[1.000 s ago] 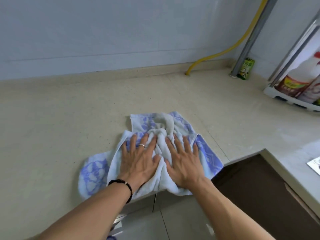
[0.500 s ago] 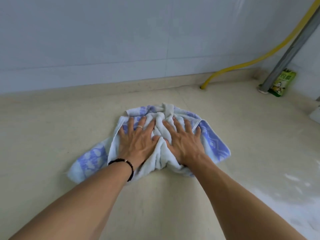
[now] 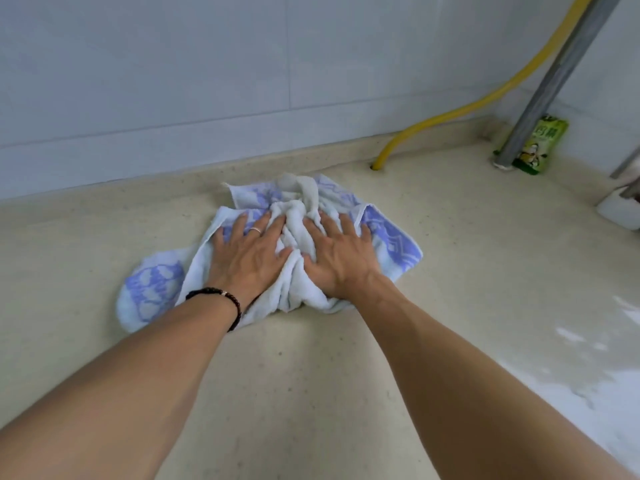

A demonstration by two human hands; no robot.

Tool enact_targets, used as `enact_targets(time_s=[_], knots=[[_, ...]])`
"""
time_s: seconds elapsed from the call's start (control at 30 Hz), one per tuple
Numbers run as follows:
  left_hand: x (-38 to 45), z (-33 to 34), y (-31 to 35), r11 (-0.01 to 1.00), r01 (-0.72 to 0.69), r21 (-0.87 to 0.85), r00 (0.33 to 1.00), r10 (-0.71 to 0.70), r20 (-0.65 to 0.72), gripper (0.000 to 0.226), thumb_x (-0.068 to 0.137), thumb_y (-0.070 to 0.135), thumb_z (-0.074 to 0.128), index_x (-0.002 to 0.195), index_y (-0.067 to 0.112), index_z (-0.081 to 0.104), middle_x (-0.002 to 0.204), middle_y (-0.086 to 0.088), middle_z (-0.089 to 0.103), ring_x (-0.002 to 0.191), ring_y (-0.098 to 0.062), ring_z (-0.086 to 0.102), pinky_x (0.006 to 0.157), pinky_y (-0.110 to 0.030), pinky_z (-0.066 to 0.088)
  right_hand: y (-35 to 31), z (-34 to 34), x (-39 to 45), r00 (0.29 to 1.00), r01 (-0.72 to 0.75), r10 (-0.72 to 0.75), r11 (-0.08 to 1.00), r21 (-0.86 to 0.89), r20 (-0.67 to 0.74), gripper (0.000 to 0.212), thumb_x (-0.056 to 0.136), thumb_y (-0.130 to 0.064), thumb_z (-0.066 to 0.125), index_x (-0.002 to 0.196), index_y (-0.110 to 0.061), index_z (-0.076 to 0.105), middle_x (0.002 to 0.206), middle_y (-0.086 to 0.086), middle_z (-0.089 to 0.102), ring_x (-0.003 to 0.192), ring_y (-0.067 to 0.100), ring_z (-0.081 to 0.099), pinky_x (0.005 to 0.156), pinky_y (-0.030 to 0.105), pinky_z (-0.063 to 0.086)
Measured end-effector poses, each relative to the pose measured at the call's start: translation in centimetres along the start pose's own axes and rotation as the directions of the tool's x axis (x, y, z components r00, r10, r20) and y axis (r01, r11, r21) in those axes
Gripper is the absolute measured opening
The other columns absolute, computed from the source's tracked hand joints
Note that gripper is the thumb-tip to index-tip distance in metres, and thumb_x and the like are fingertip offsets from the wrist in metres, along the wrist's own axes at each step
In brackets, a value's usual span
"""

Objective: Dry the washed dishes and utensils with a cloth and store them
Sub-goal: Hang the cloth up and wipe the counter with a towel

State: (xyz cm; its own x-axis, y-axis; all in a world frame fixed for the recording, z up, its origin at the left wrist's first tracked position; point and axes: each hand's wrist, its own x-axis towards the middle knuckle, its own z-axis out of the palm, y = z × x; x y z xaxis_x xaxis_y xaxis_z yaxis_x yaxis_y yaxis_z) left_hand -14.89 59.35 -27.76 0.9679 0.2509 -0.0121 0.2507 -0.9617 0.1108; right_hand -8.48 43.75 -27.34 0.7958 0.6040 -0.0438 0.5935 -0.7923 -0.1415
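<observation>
A crumpled white cloth with blue patterns (image 3: 391, 233) lies on the beige countertop (image 3: 311, 393), close to the back wall. Both my hands press flat on it side by side. My left hand (image 3: 247, 256), with a ring and a dark bead bracelet at the wrist, covers the cloth's left half. My right hand (image 3: 341, 259) covers its right half. All fingers are spread and straight. No dishes or utensils are in view.
A yellow hose (image 3: 450, 114) enters the counter at the back right. A grey metal pole (image 3: 550, 81) stands beside a green packet (image 3: 535, 145). A white rack base (image 3: 620, 211) sits at the right edge. A wet sheen (image 3: 616, 375) covers the counter's right side.
Both hands have pushed the cloth away from the counter's front edge toward the back wall. The view has shifted forward, so the cabinet front and bottles are gone from sight.
</observation>
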Motion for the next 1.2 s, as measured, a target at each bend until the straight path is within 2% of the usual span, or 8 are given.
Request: enact_targets(time_s=[0.07, 0.17, 0.27, 0.37, 0.5, 0.73, 1.07, 1.2], knots=[[-4.1, 0.2, 2.8, 1.000, 0.003, 0.008, 1.000, -0.004, 0.012, 0.065, 0.102, 0.061, 0.026, 0.158, 0.036, 0.007, 0.168, 0.013, 0.003, 0.154, -0.024, 0.000, 0.120, -0.052, 0.011, 0.9, 0.0, -4.9, 1.000, 0.000, 0.000, 1.000, 0.020, 0.018, 0.072, 0.098, -0.065, 0.020, 0.160, -0.030, 0.011, 0.167, -0.003, 0.008, 0.152, 0.028, 0.005, 0.119, 0.062, 0.009], [-9.9, 0.7, 7.0, 1.000, 0.002, 0.010, 1.000, -0.002, 0.028, 0.066, 0.101, 0.061, 0.026, 0.158, 0.037, 0.005, 0.167, 0.014, 0.000, 0.154, -0.023, -0.002, 0.120, -0.052, 0.012, 2.3, -0.1, -12.2, 1.000, 0.002, -0.002, 1.000, 0.011, 0.022, 0.087, 0.083, -0.069, -0.002, 0.160, -0.029, 0.010, 0.167, -0.002, 0.009, 0.152, 0.028, 0.006, 0.118, 0.061, 0.012], [-16.5, 1.2, 12.4, 1.000, 0.004, 0.027, 0.999, -0.005, 0.050, 0.067, 0.101, 0.061, 0.024, 0.159, 0.036, 0.003, 0.168, 0.012, -0.001, 0.154, -0.025, -0.003, 0.121, -0.051, 0.010, 4.9, -0.1, -20.3, 1.000, 0.016, -0.016, 1.000, 0.005, 0.022, 0.094, 0.076, -0.069, -0.009, 0.160, -0.030, 0.008, 0.167, -0.003, 0.006, 0.152, 0.026, 0.004, 0.119, 0.058, 0.012], [-21.4, 1.1, 17.6, 1.000, -0.004, 0.001, 0.996, 0.004, 0.085, 0.067, 0.102, 0.059, 0.023, 0.159, 0.035, -0.001, 0.168, 0.010, -0.004, 0.154, -0.027, -0.008, 0.122, -0.053, 0.005, 7.5, -0.4, -26.9, 0.999, 0.017, -0.018, 1.000, 0.026, 0.032, 0.085, 0.086, -0.072, -0.005, 0.161, -0.032, 0.002, 0.168, -0.004, -0.002, 0.154, 0.024, -0.004, 0.122, 0.055, 0.003], [-23.5, 1.1, 20.5, 0.999, 0.039, -0.011, 0.995, -0.038, 0.097, 0.066, 0.103, 0.056, 0.024, 0.159, 0.035, -0.004, 0.168, 0.009, -0.005, 0.153, -0.028, -0.011, 0.122, -0.053, 0.004, 9.6, -0.4, -29.4, 0.998, 0.007, -0.008, 1.000, 0.014, 0.057, 0.069, 0.101, -0.067, 0.018, 0.159, -0.037, -0.003, 0.168, -0.006, -0.007, 0.154, 0.026, -0.009, 0.121, 0.059, -0.001], [-15.8, 0.6, 19.2, 0.997, 0.072, -0.022, 0.996, -0.071, 0.048, 0.064, 0.103, 0.056, 0.025, 0.159, 0.036, 0.002, 0.168, 0.008, 0.001, 0.153, -0.029, -0.006, 0.121, -0.051, 0.010, 11.6, -0.8, -20.7, 0.997, -0.030, 0.029, 1.000, 0.005, 0.071, 0.070, 0.094, -0.077, 0.018, 0.155, -0.048, 0.001, 0.166, -0.010, -0.001, 0.150, 0.039, -0.008, 0.114, 0.071, 0.004], [10.8, 2.0, 13.6, 0.998, 0.057, -0.039, 0.998, -0.058, -0.004, 0.061, 0.103, 0.057, 0.027, 0.158, 0.038, 0.009, 0.168, 0.009, 0.006, 0.153, -0.029, 0.002, 0.119, -0.056, 0.012, 15.9, -2.4, 4.5, 0.993, -0.109, 0.110, 0.993, -0.038, 0.035, 0.067, 0.097, -0.070, 0.021, 0.157, -0.044, 0.005, 0.168, -0.010, 0.001, 0.152, 0.033, -0.001, 0.117, 0.065, 0.009], [14.4, 1.8, 13.4, 0.999, 0.044, -0.014, 0.999, -0.044, -0.019, 0.058, 0.103, 0.055, 0.025, 0.157, 0.038, 0.013, 0.167, 0.008, 0.011, 0.152, -0.030, 0.006, 0.116, -0.056, 0.015, 16.8, -2.7, 8.0, 0.993, -0.119, 0.119, 0.992, -0.045, 0.008, 0.065, 0.097, -0.069, 0.022, 0.156, -0.046, 0.008, 0.167, -0.010, 0.007, 0.152, 0.032, 0.005, 0.116, 0.065, 0.012]])
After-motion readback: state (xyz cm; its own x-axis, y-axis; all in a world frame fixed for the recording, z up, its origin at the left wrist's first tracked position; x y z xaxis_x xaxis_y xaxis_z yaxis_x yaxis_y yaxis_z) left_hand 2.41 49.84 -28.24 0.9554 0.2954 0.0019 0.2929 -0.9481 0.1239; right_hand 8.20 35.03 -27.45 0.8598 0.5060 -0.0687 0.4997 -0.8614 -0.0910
